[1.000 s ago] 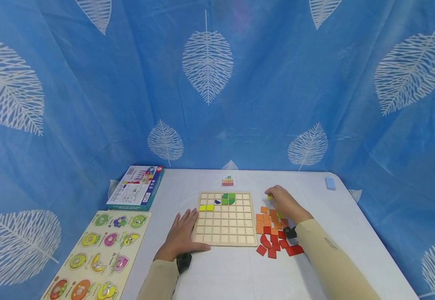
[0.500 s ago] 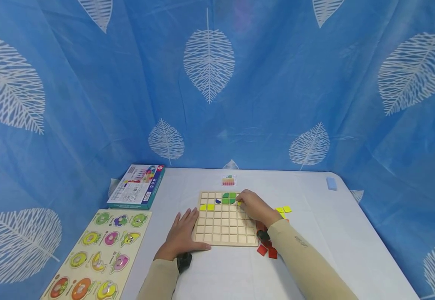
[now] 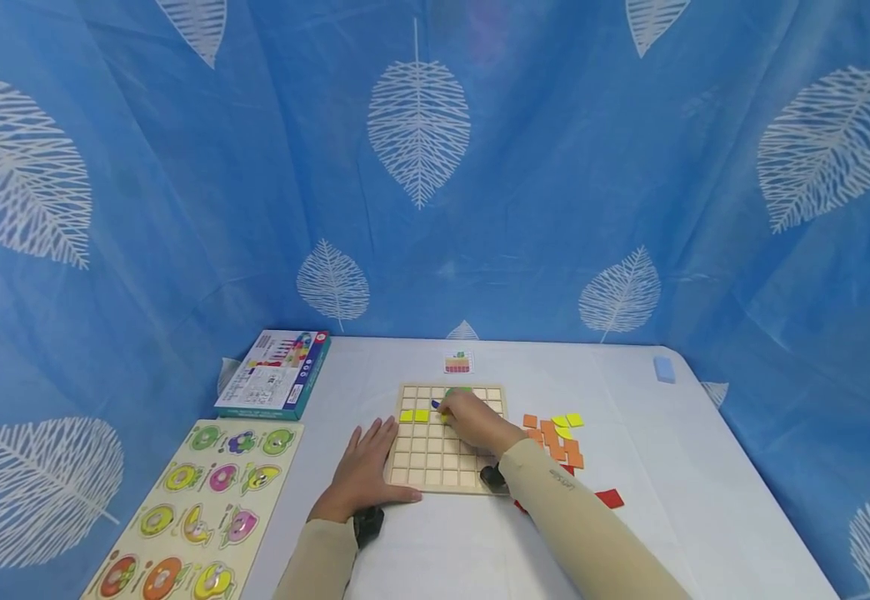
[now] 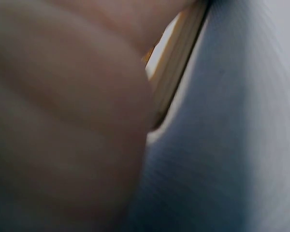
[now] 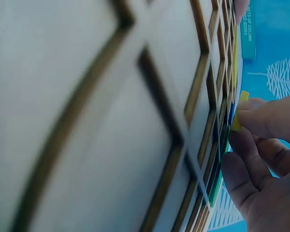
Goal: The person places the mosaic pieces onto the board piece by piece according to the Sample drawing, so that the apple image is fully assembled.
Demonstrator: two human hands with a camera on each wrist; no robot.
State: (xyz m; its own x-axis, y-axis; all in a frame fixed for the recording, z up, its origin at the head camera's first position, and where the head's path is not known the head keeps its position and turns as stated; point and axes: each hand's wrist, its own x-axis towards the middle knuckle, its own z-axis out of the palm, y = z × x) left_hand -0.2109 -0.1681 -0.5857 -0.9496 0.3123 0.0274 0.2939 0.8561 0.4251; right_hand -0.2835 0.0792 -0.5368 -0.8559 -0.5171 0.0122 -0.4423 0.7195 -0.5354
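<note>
A wooden grid board (image 3: 425, 457) lies on the white table. My left hand (image 3: 362, 473) rests at its left edge with fingers spread, the thumb along the near corner. In the head view my right hand (image 3: 476, 421) is over the upper middle of the grid. Its fingertips pinch a yellow tile (image 5: 240, 111), seen edge-on in the right wrist view. Two yellow square tiles (image 3: 414, 416) sit side by side in cells left of that hand. A dark blue piece (image 3: 436, 404) shows just beside the fingertips. Green pieces (image 3: 459, 390) behind the hand are mostly hidden.
Loose orange tiles (image 3: 551, 436), yellow tiles (image 3: 566, 422) and red tiles (image 3: 610, 498) lie right of the board, some under the right forearm. A picture card (image 3: 457, 361) lies behind it. At left are a box (image 3: 273, 375) and a fruit puzzle (image 3: 195, 508); a blue block (image 3: 663, 369) lies far right.
My right hand has come left from the loose tiles to the middle of the board, carrying the yellow tile. The left hand stays in place at the board's edge.
</note>
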